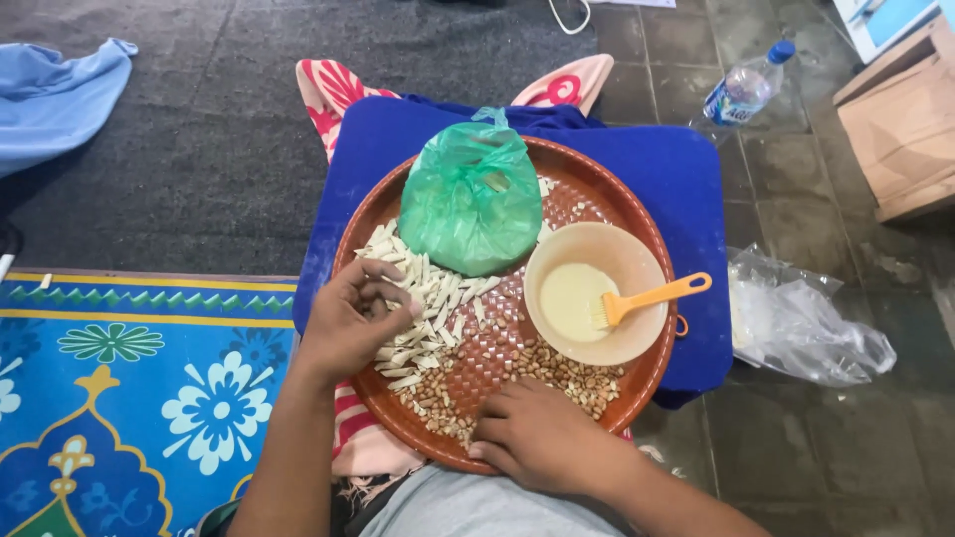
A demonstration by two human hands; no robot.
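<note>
Left hand (348,323) fingers curled, pinching pale dough strips (423,308) on round woven tray (597,194). Right hand (532,433) fingers together over peanuts (537,373). Risk: knocking batter bowl (595,293), orange brush (652,296) overhanging rim; possible spill.

Knotted green plastic bag (471,199) on round woven tray (607,189) — clear plastic bottle (744,91), blue label, top right — crumpled clear bag (806,323) right.

Hands: two, left hand (348,323) and right hand (537,433)
Tray (597,184): one
Bowl (637,264): one
Brush (652,296): one
Green bag (473,199): one
Bottle (746,91): one
</note>
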